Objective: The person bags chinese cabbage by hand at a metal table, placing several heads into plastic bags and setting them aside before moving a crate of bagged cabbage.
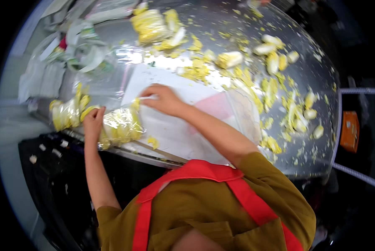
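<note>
Close to the table's near edge lies a clear-plastic pack of yellow Chinese cabbage (120,127), its film shiny and creased. My left hand (93,124) is curled at the pack's left end, thumb and fingers pinched at its film. At the opposite end, my right hand (163,98) pinches the upper right corner; whether film or a leaf tip is between the fingertips is too blurred to tell. Left of my left hand sits a second wrapped cabbage pack (66,114). White sheeting (171,131) spreads beneath my right forearm, and a loose leaf piece (153,142) lies on it.
Across the metal table (300,163) lie cabbage hearts (229,59) and scattered leaf scraps (196,70). Another wrapped pack (151,26) is at the back. Plastic bags and a tape roll (88,58) lie left. Part of another person's hand (264,2) shows at the top.
</note>
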`<state>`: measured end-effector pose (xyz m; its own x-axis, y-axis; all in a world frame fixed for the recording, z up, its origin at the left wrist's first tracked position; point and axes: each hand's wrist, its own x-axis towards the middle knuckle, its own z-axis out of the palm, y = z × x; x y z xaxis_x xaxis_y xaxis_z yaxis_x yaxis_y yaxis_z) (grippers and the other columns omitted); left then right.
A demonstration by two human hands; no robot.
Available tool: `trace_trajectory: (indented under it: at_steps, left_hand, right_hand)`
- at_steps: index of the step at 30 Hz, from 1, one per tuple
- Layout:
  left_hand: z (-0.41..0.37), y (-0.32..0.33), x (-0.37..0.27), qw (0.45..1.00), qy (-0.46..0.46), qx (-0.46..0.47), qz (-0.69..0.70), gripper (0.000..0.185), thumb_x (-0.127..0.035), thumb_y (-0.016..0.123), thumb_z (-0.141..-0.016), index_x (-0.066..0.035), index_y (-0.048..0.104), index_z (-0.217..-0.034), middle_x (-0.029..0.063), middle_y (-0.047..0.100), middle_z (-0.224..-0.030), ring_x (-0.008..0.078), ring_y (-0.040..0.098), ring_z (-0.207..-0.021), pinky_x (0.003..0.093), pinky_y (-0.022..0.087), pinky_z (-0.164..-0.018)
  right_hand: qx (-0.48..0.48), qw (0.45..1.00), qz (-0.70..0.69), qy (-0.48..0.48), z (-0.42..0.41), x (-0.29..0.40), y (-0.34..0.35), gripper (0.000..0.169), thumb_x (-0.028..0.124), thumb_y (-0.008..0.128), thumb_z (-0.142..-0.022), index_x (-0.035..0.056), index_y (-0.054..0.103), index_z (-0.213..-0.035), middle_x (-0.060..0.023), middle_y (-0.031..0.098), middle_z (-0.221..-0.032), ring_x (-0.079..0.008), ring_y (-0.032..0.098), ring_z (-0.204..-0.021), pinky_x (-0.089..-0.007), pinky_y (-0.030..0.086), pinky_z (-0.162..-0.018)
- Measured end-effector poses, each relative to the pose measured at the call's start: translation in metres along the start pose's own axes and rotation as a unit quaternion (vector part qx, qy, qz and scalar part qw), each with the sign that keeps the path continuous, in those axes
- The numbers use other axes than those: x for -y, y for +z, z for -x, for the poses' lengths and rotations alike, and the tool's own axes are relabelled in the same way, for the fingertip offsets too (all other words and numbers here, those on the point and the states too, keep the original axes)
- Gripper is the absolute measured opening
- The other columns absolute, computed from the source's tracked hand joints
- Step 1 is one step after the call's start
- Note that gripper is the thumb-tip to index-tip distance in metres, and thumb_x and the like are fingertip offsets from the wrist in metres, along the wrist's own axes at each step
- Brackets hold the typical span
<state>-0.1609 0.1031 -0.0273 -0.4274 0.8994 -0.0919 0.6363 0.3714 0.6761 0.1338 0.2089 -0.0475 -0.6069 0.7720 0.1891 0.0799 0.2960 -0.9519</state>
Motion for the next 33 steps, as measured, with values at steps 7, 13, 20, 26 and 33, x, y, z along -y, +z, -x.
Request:
trace_trajectory:
  at_steps: [7, 13, 20, 26, 33]
  left_hand:
    - [0.008, -0.028, 0.020, 0.998, -0.018, -0.066, 0.005, 0.042, -0.033, 0.065, -0.089, 0.004, 0.058, -0.069, 0.0091, 0.047, -0.053, 0.0144, 0.042, -0.052, 0.0337, 0.038, -0.053]
    - [0.009, -0.004, -0.026, 0.949, 0.178, -0.196, -0.170, 0.036, -0.029, 0.069, -0.084, -0.007, 0.065, -0.112, 0.0144, 0.063, -0.111, 0.0333, 0.059, -0.100, 0.0410, 0.045, -0.087]
    - [0.093, 0.121, -0.126, 0.934, 0.068, 0.175, 0.304, 0.068, -0.003, 0.060, -0.087, -0.008, 0.029, -0.147, 0.0162, 0.058, -0.120, 0.0211, 0.056, -0.108, 0.0309, 0.044, -0.093]
    - [0.094, 0.150, -0.122, 0.981, 0.144, 0.071, 0.108, 0.065, 0.003, 0.054, -0.084, -0.008, 0.034, -0.145, 0.0207, 0.049, -0.138, 0.0321, 0.050, -0.125, 0.0355, 0.040, -0.102]
    - [0.088, 0.127, -0.126, 0.987, 0.128, 0.059, -0.074, 0.069, -0.001, 0.060, -0.082, -0.011, 0.035, -0.146, 0.0210, 0.050, -0.133, 0.0386, 0.050, -0.119, 0.0408, 0.041, -0.097]
  right_hand:
    - [0.010, 0.907, 0.418, 0.047, 0.135, 0.029, -0.110, 0.052, 0.020, 0.080, -0.065, 0.0109, 0.065, -0.113, -0.0168, 0.053, -0.123, -0.0386, 0.042, -0.125, -0.0528, 0.029, -0.108]
    - [-0.087, 0.931, 0.347, 0.075, 0.147, -0.017, -0.129, 0.005, 0.003, 0.066, -0.072, 0.0055, 0.064, -0.077, -0.0115, 0.057, -0.080, -0.0327, 0.055, -0.086, -0.0452, 0.043, -0.087]
    - [-0.158, 0.972, 0.174, -0.007, 0.054, 0.005, -0.079, 0.014, -0.001, 0.064, -0.073, 0.0064, 0.068, -0.084, -0.0100, 0.061, -0.083, -0.0280, 0.060, -0.080, -0.0355, 0.049, -0.071]
    - [-0.204, 0.954, 0.216, -0.047, 0.076, -0.013, -0.095, 0.016, 0.008, 0.070, -0.073, 0.0073, 0.067, -0.089, -0.0115, 0.060, -0.095, -0.0311, 0.057, -0.096, -0.0414, 0.045, -0.085]
    - [-0.513, 0.743, 0.357, 0.241, 0.137, -0.031, -0.311, 0.045, 0.028, 0.075, -0.075, 0.0073, 0.059, -0.112, -0.0150, 0.060, -0.104, -0.0327, 0.059, -0.100, -0.0424, 0.046, -0.086]
